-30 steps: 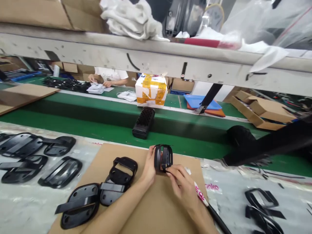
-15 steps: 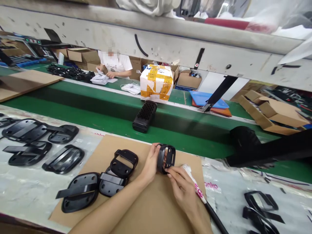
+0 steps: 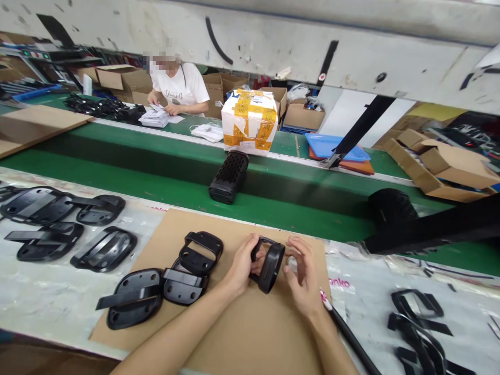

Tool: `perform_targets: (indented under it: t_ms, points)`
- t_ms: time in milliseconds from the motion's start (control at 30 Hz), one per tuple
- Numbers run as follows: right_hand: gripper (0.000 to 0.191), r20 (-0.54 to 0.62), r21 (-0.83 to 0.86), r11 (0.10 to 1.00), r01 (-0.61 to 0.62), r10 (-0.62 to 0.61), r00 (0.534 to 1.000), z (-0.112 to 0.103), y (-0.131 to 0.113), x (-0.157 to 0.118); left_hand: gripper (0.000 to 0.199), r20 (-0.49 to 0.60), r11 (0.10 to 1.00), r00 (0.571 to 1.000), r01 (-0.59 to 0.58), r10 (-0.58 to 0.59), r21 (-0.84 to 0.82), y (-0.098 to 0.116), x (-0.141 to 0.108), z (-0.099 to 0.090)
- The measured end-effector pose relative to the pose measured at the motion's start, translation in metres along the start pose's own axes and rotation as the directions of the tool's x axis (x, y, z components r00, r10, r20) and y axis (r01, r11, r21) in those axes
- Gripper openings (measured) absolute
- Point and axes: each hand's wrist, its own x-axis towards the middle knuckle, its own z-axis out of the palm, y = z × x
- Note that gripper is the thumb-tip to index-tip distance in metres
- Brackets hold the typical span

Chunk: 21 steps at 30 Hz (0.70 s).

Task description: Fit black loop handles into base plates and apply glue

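Note:
My left hand (image 3: 244,263) grips the left side of a black plastic piece with a wide strap (image 3: 271,267), raised over a brown cardboard sheet (image 3: 242,333). Just right of the piece, my right hand (image 3: 302,273) is apart from it, fingers spread and curved, nothing held. On the cardboard's left side lie similar black pieces: one with a strap across it (image 3: 135,299), one in the middle (image 3: 183,285) and one overlapping it (image 3: 201,253). A black rod with a white and pink end (image 3: 349,333) lies beside my right forearm.
More black strapped pieces lie at the left (image 3: 104,249) and right (image 3: 417,304). Beyond is a green surface (image 3: 156,182) with a black perforated block (image 3: 229,177) and a taped white box (image 3: 250,120). A black post (image 3: 361,130) stands right. A person (image 3: 179,88) handles papers across.
The black piece has turned in my left hand, so its strap now faces right. My right hand has let go of the piece, moved right and spread its fingers. The view has tilted down.

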Motion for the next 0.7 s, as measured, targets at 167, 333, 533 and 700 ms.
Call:
perform_targets:
  t_ms: [167,333,533,700]
  points:
    - [0.039,0.143,-0.010,0.999,-0.045,0.045,0.989,0.0045,0.0007,-0.0045,0.049,0.170,0.975,0.961,0.223,-0.216,-0.020,-0.0059,-0.0001,-0.0009]
    - [0.032,0.141,0.062,0.992,-0.108,0.098,0.985,0.0011,0.0020,-0.0035,0.033,0.335,0.888,0.858,0.446,-0.389,-0.110,-0.0039,0.0043,-0.0063]
    - [0.028,0.126,0.028,0.996,-0.087,0.083,0.989,0.0026,0.0010,-0.0029,0.043,0.130,0.980,0.971,0.197,-0.200,0.039,-0.0066,-0.0007,-0.0028]
    - [0.028,0.106,0.004,0.997,-0.071,0.070,0.992,0.0046,0.0035,-0.0026,0.048,0.144,0.942,0.989,-0.068,0.021,0.328,-0.0110,-0.0041,-0.0026]
